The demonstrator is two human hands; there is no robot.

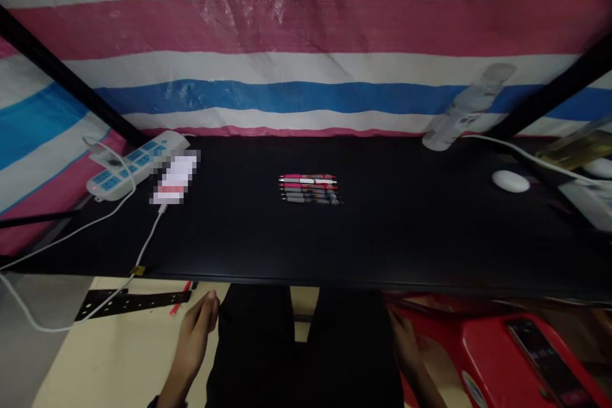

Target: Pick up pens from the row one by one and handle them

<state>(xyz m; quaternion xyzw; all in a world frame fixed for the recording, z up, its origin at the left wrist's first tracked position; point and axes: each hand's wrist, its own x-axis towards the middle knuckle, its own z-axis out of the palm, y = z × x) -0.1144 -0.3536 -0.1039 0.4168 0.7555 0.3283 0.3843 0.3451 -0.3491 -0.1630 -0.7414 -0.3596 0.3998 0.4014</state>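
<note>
Several pens (308, 189) lie side by side in a neat stack of rows at the middle of the black table (239, 242), pink and white ones at the back, grey and dark ones nearer. Below the table's front edge, my left hand (201, 319) hangs beside my left thigh with its fingers curled together; nothing shows in it. My right hand (402, 331) is down by my right thigh, its fingers partly hidden against the dark trousers. Neither hand touches the pens.
A power strip (138, 166) and a blurred-out phone (176, 178) with a white cable are at the left. A clear bottle (466, 111) and a white oval object (510, 181) stand at the right. On a red stool (492, 344) lies a dark phone (549, 360).
</note>
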